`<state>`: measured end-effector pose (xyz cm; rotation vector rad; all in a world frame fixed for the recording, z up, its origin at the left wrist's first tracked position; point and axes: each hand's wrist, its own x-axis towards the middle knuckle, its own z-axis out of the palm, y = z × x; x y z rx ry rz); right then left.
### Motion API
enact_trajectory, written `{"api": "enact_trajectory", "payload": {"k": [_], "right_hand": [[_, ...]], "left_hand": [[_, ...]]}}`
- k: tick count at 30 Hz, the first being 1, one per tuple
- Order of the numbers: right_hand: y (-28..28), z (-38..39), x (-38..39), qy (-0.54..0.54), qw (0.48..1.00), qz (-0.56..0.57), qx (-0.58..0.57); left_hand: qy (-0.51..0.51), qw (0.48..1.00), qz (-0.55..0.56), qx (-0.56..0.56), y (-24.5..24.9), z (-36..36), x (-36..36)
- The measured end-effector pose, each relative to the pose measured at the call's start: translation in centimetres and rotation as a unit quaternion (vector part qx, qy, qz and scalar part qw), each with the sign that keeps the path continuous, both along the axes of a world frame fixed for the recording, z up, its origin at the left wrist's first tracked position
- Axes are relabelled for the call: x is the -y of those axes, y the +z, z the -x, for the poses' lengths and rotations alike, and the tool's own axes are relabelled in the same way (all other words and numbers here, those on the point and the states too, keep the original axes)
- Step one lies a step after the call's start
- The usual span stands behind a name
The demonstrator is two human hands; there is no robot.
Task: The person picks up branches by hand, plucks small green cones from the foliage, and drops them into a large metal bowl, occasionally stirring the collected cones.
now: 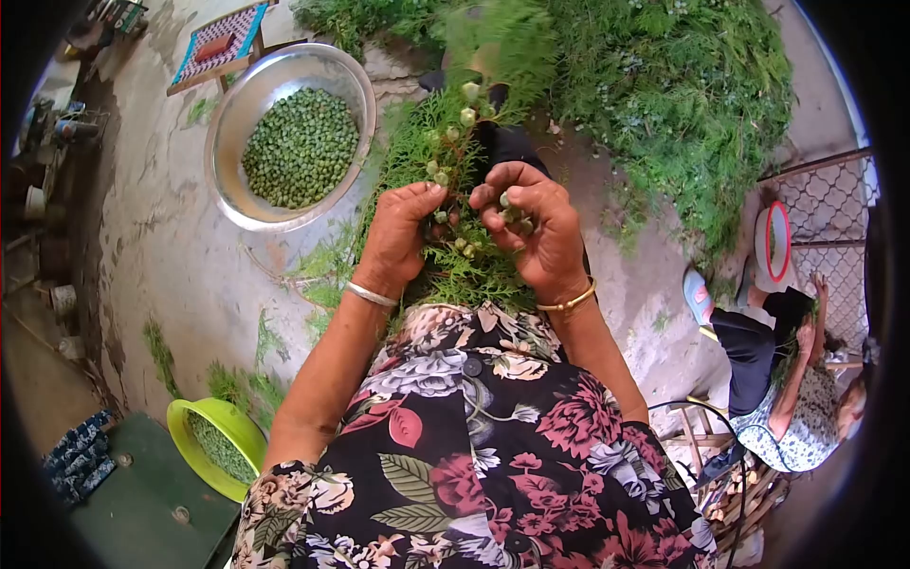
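Observation:
A leafy green branch [469,275] with pale green round cones [468,117] lies across my lap and stretches forward. My left hand [403,228] pinches a stem of it, thumb and fingertips pressed together. Just to the right, my right hand [536,223] has its fingers curled around a few green cones [513,214], which show between thumb and palm. The two hands are close together but apart. Ahead on the left stands a wide metal basin [226,171] holding a heap of picked green cones [301,147].
A large pile of cut branches [673,104] covers the ground ahead right. A woven stool [220,47] stands beyond the basin. At the lower left is a lime-green bowl [242,486] of small green pieces. Another person [796,398] sits at the right near a red-rimmed container [778,241].

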<state>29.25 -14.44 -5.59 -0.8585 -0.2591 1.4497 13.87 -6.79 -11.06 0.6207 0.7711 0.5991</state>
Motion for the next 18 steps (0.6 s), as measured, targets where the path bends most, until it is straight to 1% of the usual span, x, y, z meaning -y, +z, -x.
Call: {"api": "enact_trajectory", "payload": {"k": [1, 3, 4, 5, 6, 7, 8, 9, 11, 12, 14, 16, 18], "right_hand": [[0.1, 0.3, 0.0, 0.001, 1.000, 0.000, -0.001], [0.2, 1.0, -0.3, 0.002, 0.987, 0.048, 0.152], [0.1, 1.2, -0.5, 0.004, 0.972, 0.047, 0.229], [-0.2, 1.7, -0.6, 0.004, 0.972, 0.046, 0.229], [-0.6, 2.4, -0.8, -0.043, 0.924, -0.010, 0.380], [-1.1, 2.9, -1.0, -0.088, 0.848, -0.066, 0.519], [-1.3, 3.3, -1.0, -0.107, 0.798, -0.071, 0.589], [-1.5, 3.4, -1.2, -0.107, 0.798, -0.071, 0.589], [-1.8, 3.5, -1.6, -0.128, 0.750, -0.065, 0.646], [-1.7, 3.4, -1.7, -0.124, 0.760, -0.072, 0.635], [-1.8, 3.2, -1.9, -0.120, 0.756, -0.073, 0.639], [-1.9, 3.1, -1.9, -0.116, 0.754, -0.074, 0.643], [-1.7, 3.0, -1.8, -0.057, 0.807, -0.038, 0.587]], "left_hand": [[-0.002, 1.000, -0.003, 0.006, -0.1, 0.1, 0.0], [-0.009, 1.000, -0.010, 0.003, -0.1, 0.3, 0.2], [-0.018, 1.000, -0.016, 0.001, -0.2, 0.3, 0.2], [-0.018, 1.000, -0.016, 0.002, -0.4, 0.3, 0.2], [-0.017, 0.999, -0.027, 0.003, -0.6, 0.2, 0.2], [-0.017, 0.999, -0.038, 0.004, -0.8, 0.2, 0.2], [-0.016, 0.999, -0.038, 0.004, -0.8, 0.3, 0.2], [-0.019, 0.999, -0.041, 0.004, -0.6, 0.3, 0.3], [-0.022, 0.999, -0.043, 0.004, -0.6, 0.3, 0.4], [-0.022, 0.999, -0.045, 0.016, -0.8, 0.4, 0.5], [-0.020, 0.998, -0.046, 0.027, -1.1, 0.4, 0.4], [-0.025, 0.999, -0.025, 0.015, -1.1, 0.3, 0.4], [-0.016, 1.000, -0.027, -0.001, -0.5, 0.1, 0.4]]}}
